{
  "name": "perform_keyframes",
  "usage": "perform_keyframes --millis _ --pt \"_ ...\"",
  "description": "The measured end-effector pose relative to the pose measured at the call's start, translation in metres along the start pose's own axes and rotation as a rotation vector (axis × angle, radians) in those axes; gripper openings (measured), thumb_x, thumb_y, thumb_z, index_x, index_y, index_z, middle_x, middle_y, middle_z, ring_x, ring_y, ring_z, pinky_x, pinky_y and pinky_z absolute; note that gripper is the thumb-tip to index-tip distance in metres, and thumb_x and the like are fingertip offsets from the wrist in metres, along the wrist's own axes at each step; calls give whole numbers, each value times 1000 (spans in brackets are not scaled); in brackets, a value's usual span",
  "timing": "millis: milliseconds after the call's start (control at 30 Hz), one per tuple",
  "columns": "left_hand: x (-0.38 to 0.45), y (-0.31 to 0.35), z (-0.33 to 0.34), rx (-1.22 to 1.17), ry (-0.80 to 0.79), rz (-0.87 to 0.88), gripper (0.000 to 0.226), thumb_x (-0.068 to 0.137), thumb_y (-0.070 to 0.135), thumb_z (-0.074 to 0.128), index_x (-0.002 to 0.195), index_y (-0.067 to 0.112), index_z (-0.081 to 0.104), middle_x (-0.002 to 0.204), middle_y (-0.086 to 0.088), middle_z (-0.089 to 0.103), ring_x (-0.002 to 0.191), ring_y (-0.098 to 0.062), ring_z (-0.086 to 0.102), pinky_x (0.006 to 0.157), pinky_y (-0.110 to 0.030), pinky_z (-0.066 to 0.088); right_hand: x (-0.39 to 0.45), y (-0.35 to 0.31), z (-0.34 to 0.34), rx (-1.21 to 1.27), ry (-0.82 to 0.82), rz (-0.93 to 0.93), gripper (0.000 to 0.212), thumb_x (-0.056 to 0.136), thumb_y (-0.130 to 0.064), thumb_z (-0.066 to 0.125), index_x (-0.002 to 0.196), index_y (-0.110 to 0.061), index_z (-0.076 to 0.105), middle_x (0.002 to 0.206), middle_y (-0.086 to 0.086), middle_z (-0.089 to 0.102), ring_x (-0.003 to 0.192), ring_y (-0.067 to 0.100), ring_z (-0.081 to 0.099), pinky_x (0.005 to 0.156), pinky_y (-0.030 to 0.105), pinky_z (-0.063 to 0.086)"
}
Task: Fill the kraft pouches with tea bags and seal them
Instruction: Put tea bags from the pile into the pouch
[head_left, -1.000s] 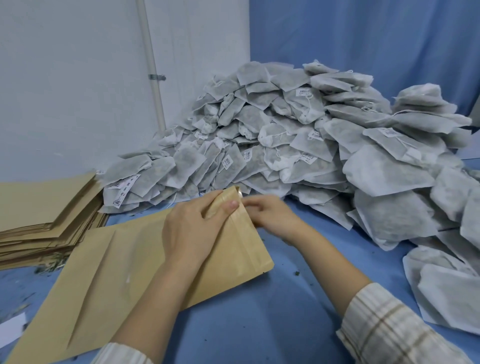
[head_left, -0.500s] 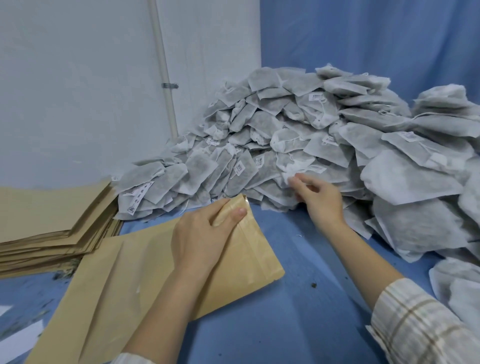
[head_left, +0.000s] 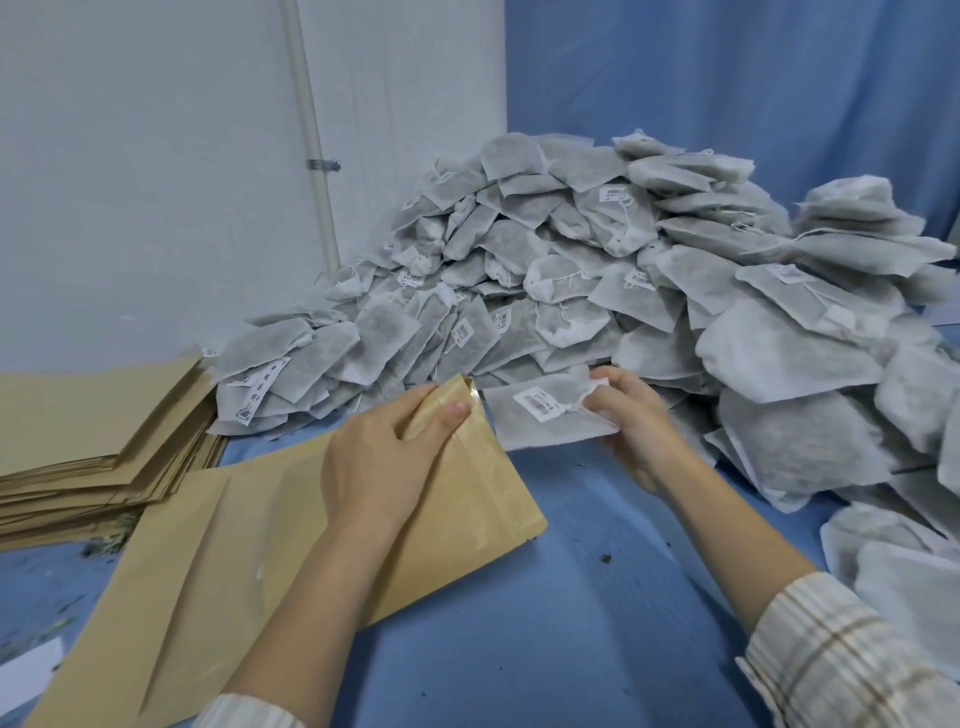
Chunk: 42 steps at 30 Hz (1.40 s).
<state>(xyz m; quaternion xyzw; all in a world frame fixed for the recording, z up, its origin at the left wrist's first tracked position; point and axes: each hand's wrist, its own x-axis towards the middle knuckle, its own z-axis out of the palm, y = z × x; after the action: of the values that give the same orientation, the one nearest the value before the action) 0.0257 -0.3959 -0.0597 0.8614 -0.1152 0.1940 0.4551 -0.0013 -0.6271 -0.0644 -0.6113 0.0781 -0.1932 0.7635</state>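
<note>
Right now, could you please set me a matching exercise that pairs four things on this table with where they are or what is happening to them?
Things:
1. kraft pouch
2. tea bag
3. stack of empty pouches
4. heap of tea bags

States:
A. piled at the back of the table
B. pinched by the right hand, just off the pile
C. lying at the far left, untouched
D. held at its mouth by the left hand

Pairs: 1-D, 2-B, 3-C, 4-A

A white wall (head_left: 130, 156) carries an upright pipe (head_left: 311, 156). A blue curtain (head_left: 727, 78) hangs beside it. Blue cloth covers the table (head_left: 571, 597).
</note>
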Motion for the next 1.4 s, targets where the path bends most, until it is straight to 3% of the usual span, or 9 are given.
perform_keyframes --millis 233,367,467,533,600,800,1033,1267,1400 --pt "0 2 1 -5 14 12 51 69 76 50 112 51 62 108 9 69 108 -17 56 85 -30 44 -14 5 34 -134 -259 54 42 79 4 67 113 -12 50 93 9 65 66 13 67 54 23 51" --pt "-1 5 0 -6 40 28 51 68 75 53 110 49 64 107 11 69 105 -15 57 83 -28 43 -24 10 70 -418 -443 24 19 87 -8 61 99 -23 58 76 7 66 68 12 60 59 24 48" --pt "-1 5 -1 -11 33 21 48 68 74 56 109 50 64 106 12 68 104 -13 57 78 -25 39 -29 8 74 -686 -529 -9 35 94 -14 50 69 -33 64 66 -10 62 65 0 55 58 9 43" --pt "-3 6 0 -41 -14 26 49 64 79 52 105 54 64 102 15 69 101 -9 56 75 -22 37 -27 10 76 -794 -512 36 22 97 -19 44 87 -21 63 84 -3 62 74 9 54 69 15 46" --pt "-4 8 3 -19 -31 59 49 65 80 49 104 55 63 100 15 69 99 -7 57 76 -22 39 -25 12 81 -728 -451 120 25 99 -24 40 98 -9 59 91 6 58 81 16 54 80 29 46" --pt "-2 6 7 24 42 -18 45 72 73 52 109 51 63 105 11 70 103 -13 58 78 -27 43 -23 7 84 -516 -573 89 13 96 -19 50 91 -27 59 85 -7 63 72 1 60 60 8 48" --pt "-1 7 9 40 54 -44 49 73 73 53 115 48 61 104 11 70 103 -14 58 73 -27 39 42 -1 39 -452 344 -156 34 86 -20 51 118 -30 55 97 3 59 72 16 55 67 28 46" --pt "0 7 7 9 93 -40 50 70 73 55 112 48 63 102 11 69 100 -13 56 68 -23 32 68 -6 34 -272 199 -80 51 84 -24 63 133 -20 49 88 -4 61 83 14 58 94 34 47" --pt "0 8 7 -2 100 -27 48 71 71 59 111 46 64 100 9 70 99 -15 57 68 -24 33 46 -4 30 -186 377 -253 31 76 -40 72 98 -19 67 89 -8 66 80 3 61 72 14 46"
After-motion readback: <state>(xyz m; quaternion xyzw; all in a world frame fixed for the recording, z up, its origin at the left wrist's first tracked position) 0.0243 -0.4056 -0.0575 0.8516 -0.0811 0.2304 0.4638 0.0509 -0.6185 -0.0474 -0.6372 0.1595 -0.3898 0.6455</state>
